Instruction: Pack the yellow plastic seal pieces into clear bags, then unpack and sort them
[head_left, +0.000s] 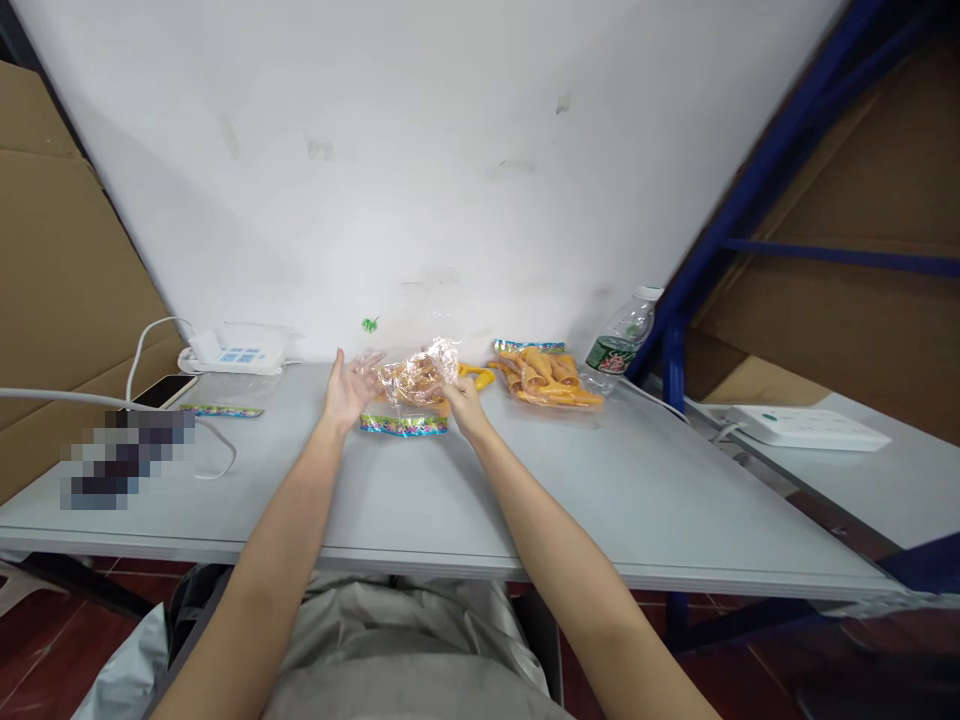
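Note:
A clear plastic bag (412, 378) with orange-brown snacks inside sits at the far middle of the grey table (450, 500). A colourful strip (403, 425) runs along its near edge. My left hand (346, 390) is open, palm turned inward, fingers spread beside the bag's left side. My right hand (463, 402) is closed on the bag's right edge. A yellow object (480, 375) peeks out behind that hand. A second bag of orange snacks (547, 377) lies to the right.
A plastic water bottle (621, 342) lies tilted at the far right. At far left are a white power strip (234, 356), a phone (163, 390), an empty clear bag (225, 395) and a cable. Cardboard stands left, blue shelving (712, 250) right. Another power strip (795, 425) rests on the neighbouring table.

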